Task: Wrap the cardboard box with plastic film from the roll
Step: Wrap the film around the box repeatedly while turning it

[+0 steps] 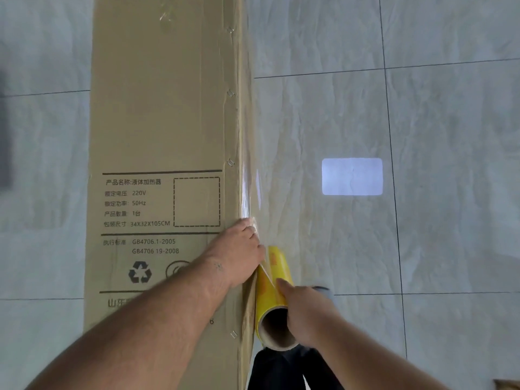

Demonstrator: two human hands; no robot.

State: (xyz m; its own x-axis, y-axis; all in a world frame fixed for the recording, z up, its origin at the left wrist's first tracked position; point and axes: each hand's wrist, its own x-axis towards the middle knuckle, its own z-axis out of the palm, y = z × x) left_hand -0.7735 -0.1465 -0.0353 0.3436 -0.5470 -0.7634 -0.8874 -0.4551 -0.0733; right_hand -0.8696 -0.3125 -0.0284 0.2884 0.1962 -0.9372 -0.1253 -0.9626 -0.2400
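Note:
A tall brown cardboard box (157, 122) with printed black text fills the left and middle of the view. Clear plastic film (249, 190) runs along its right edge. My left hand (239, 251) lies over that edge low down, fingers straight, pressing the film against the cardboard. Right beside it is the yellow film roll (271, 288) with its open cardboard core facing me. My right hand (305, 313) grips the roll from the right side, index finger stretched along it.
Pale glossy floor tiles (422, 220) surround the box, with a bright rectangular light reflection (352, 176) to the right. Dark trousers (284, 370) show below the roll. A brown cardboard corner (509, 385) sits at bottom right.

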